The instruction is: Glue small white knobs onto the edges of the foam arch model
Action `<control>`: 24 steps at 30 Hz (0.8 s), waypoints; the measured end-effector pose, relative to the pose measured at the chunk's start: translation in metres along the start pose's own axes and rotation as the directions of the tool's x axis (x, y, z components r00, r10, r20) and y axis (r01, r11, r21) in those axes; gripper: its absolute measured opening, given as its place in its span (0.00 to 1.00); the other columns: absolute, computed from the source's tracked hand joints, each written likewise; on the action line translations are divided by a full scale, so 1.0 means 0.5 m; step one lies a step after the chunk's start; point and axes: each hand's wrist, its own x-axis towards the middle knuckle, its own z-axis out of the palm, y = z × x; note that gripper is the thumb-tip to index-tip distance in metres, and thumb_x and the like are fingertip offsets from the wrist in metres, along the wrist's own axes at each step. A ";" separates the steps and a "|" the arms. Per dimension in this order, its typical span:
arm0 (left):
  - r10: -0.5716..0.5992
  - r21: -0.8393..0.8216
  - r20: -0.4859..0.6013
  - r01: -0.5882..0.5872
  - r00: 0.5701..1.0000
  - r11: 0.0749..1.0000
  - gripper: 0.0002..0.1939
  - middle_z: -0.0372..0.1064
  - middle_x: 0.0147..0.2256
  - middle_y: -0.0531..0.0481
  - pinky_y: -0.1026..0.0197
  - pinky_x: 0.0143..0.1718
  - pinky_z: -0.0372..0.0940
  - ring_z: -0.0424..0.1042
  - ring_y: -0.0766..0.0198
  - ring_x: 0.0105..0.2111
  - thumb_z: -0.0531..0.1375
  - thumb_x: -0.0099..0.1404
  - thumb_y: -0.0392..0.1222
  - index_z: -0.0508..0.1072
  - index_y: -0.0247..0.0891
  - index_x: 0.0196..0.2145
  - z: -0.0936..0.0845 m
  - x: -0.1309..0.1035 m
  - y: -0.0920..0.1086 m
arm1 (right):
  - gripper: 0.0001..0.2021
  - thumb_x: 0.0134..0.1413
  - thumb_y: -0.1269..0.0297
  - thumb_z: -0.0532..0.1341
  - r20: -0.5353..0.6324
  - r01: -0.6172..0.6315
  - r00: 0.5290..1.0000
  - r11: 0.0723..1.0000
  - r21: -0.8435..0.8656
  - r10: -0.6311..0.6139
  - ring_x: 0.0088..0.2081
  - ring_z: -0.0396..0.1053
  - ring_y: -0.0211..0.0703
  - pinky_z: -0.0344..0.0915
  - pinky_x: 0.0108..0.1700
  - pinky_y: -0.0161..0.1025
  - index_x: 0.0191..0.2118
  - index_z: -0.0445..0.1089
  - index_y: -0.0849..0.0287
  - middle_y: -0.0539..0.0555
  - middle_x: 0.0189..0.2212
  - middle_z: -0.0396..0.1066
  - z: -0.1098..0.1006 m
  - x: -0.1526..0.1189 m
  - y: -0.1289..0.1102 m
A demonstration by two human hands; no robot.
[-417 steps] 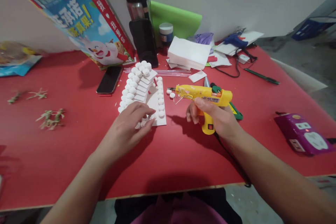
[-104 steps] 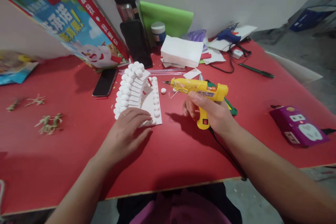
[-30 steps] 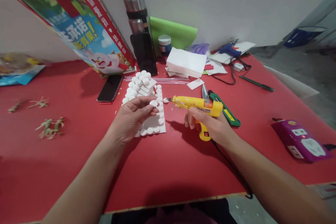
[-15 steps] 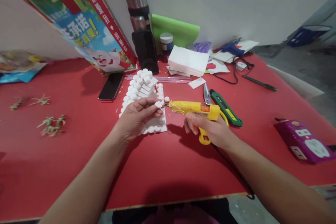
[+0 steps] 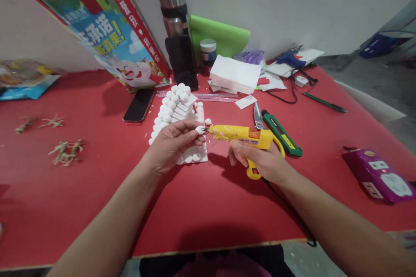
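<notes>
Between thumb and fingers, my left hand (image 5: 172, 143) pinches a small round white piece (image 5: 199, 130). My right hand (image 5: 255, 158) is wrapped round the grip of a yellow hot glue gun (image 5: 238, 133), whose dark nozzle meets the white piece's right side. Behind my left hand stands a white model with steps (image 5: 182, 110), covered along its side and base edge with similar rounded white pieces; my fingers hide part of it. One loose white piece (image 5: 208, 121) lies just right of the model.
Scissors (image 5: 258, 116) and a green utility knife (image 5: 282, 134) lie beyond my right hand. A phone (image 5: 139, 105), clear glue sticks (image 5: 214, 97) and stacked white sheets (image 5: 235, 73) are farther back. A purple power socket box (image 5: 378, 175) sits at right, twine figures (image 5: 66, 152) at left.
The view has shifted slightly, so most things appear a little farther right. My hands keep the white piece against the glue gun's nozzle, with little other visible change.
</notes>
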 end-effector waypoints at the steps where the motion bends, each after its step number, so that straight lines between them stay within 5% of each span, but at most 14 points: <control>1: -0.007 0.009 0.002 0.007 1.000 1.000 0.18 0.83 0.35 0.46 0.63 0.40 0.77 0.81 0.64 0.32 0.81 0.52 0.42 0.83 0.35 0.37 0.000 0.000 0.000 | 0.30 0.62 0.38 0.65 0.000 0.000 1.000 1.000 0.000 0.000 0.25 0.69 0.42 0.62 0.26 0.39 0.19 0.63 0.55 0.50 0.17 0.64 0.000 0.000 0.000; 16: -0.038 -0.020 -0.010 0.038 0.999 0.999 0.19 0.84 0.36 0.45 0.64 0.39 0.77 0.81 0.65 0.31 0.82 0.50 0.42 0.83 0.34 0.36 0.005 -0.001 0.000 | 0.31 0.62 0.38 0.67 -0.051 -0.025 0.998 0.999 0.026 0.027 0.23 0.69 0.42 0.64 0.27 0.40 0.18 0.64 0.55 0.48 0.15 0.62 0.002 0.004 -0.001; 24: -0.075 -0.036 0.045 0.077 0.996 0.996 0.17 0.83 0.36 0.46 0.67 0.36 0.75 0.79 0.68 0.30 0.81 0.53 0.42 0.84 0.34 0.38 0.005 -0.001 0.004 | 0.23 0.63 0.41 0.67 0.017 -0.021 1.000 0.997 0.081 0.019 0.34 0.78 0.46 0.75 0.40 0.43 0.31 0.80 0.57 0.55 0.28 0.79 -0.008 0.001 -0.008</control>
